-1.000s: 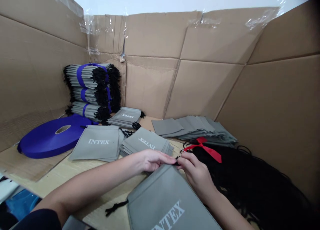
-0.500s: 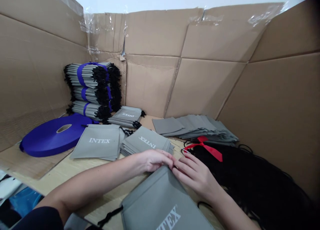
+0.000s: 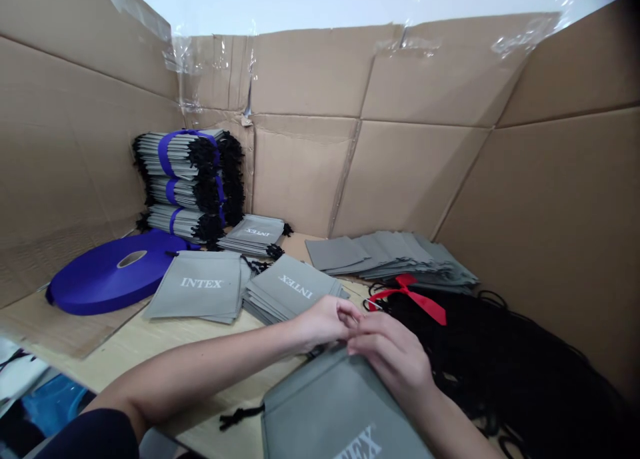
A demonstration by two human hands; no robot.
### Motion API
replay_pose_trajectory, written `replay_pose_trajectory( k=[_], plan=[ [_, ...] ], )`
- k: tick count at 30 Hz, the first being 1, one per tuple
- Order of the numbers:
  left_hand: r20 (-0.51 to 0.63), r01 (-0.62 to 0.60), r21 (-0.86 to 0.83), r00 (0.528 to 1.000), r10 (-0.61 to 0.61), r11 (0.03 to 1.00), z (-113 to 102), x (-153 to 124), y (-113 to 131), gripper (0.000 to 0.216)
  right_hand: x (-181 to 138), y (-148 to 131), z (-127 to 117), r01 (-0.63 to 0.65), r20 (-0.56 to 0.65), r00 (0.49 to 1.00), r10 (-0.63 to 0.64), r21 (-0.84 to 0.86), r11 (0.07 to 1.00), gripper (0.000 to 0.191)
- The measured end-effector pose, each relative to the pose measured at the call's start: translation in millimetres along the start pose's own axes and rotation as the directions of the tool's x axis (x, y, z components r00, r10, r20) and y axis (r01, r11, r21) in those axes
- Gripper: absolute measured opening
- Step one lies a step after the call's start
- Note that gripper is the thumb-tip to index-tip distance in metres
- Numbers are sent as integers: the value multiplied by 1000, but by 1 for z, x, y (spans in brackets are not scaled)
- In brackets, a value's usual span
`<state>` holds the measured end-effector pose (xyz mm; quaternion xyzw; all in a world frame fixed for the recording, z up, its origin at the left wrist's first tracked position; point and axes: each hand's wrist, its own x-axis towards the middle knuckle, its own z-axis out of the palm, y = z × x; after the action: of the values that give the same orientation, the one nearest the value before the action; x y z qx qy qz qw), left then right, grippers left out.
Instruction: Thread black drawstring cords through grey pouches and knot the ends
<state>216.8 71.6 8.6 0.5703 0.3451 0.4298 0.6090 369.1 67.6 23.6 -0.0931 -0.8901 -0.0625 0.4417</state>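
1. The grey bag [image 3: 340, 412] lies near, just below the hands, and its top edge touches them.
2. The left hand [image 3: 323, 322] and right hand [image 3: 393, 349] are curled and meet; I cannot tell if they grip.

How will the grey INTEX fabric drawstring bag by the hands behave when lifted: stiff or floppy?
The grey INTEX fabric drawstring bag is probably light and floppy: it looks thin, and the nearby stacked bags pile up in slim layers. Its matte surface probably isn't very slippery, though its black drawcord may dangle and snag.
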Motion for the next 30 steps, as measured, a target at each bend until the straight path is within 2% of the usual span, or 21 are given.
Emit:
replay_pose_trajectory(
  k=[2, 5, 7, 9, 11, 12, 22, 30],
  plan=[
    [-50, -55, -60, 997, 52, 997, -1, -1, 6, 20, 0, 4, -3, -192, -78, 977, 199, 86, 978, 10],
    [-123, -163, -123, 981, 148, 979, -6, -3, 14, 29, -2, 16, -4, -435, -16, 895, 446, 193, 880, 12],
    [-135, -185, -132, 977, 167, 974, -9, -3, 15, 35, -5, 23, 0, -539, 56, 835, 547, 283, 793, 16],
    [-112, -170, -130, 981, 156, 977, -12, -2, 13, 37, -9, 27, 7, -627, 75, 755, 652, 377, 682, 18],
    [-87, -167, -121, 984, 157, 978, -14, -1, 10, 37, -12, 29, 13, -680, 82, 677, 731, 449, 579, 20],
    [-79, -171, -114, 983, 163, 979, -15, 0, 9, 37, -13, 28, 15, -691, 90, 655, 750, 473, 547, 21],
    [-62, -145, -2, 987, 145, 989, -21, 3, 7, 34, -10, 24, 18, -719, 128, 573, 810, 552, 422, 26],
    [-122, -204, 79, 970, 212, 976, -15, -5, 22, 29, -12, 23, 18, -696, 101, 618, 780, 532, 482, 26]
  ],
)
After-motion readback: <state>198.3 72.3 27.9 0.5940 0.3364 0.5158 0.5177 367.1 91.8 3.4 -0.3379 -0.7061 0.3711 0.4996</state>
